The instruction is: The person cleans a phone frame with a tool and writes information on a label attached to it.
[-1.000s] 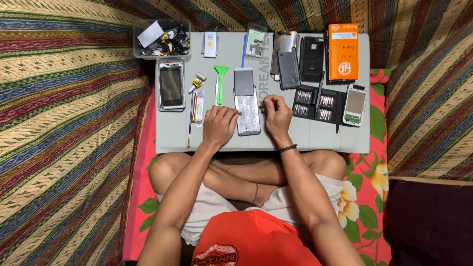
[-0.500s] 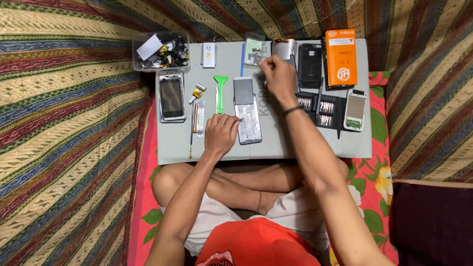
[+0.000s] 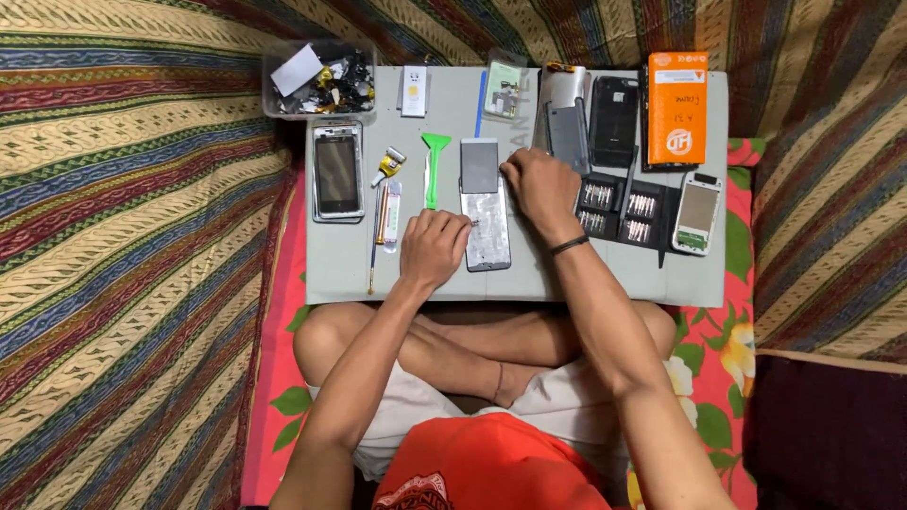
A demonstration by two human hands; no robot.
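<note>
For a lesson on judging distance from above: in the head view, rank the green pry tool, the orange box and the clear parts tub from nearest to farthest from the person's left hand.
Measured from the left hand:
1. Green pry tool, just above the hand.
2. Clear parts tub, at the table's far left corner.
3. Orange box, far right, beyond the right hand.

The right hand (image 3: 540,192) has drawn back from the table's far edge to the opened phone (image 3: 487,231).
</note>
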